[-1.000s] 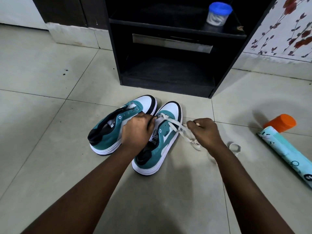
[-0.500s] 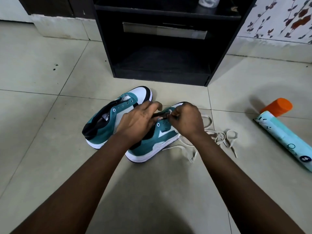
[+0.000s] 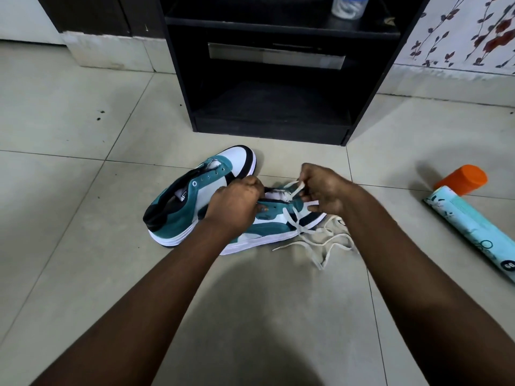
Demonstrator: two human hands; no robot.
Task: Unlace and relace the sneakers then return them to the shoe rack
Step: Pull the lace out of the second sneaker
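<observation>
The left hand [image 3: 235,203] grips the near sneaker [image 3: 276,221] at its tongue; just beside it, the right hand [image 3: 324,190] pinches the white lace [image 3: 295,189].

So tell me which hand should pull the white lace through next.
Right hand: it already pinches the flat white lace, while the left hand steadies the teal-and-white sneaker.

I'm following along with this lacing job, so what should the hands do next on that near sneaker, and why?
Probably draw the white lace that the right hand pinches up and out through its eyelet, while the left hand grips the near sneaker. Most of the lace lies slack on the floor beside the shoe, and only a crossing or two sits near the toe.
</observation>
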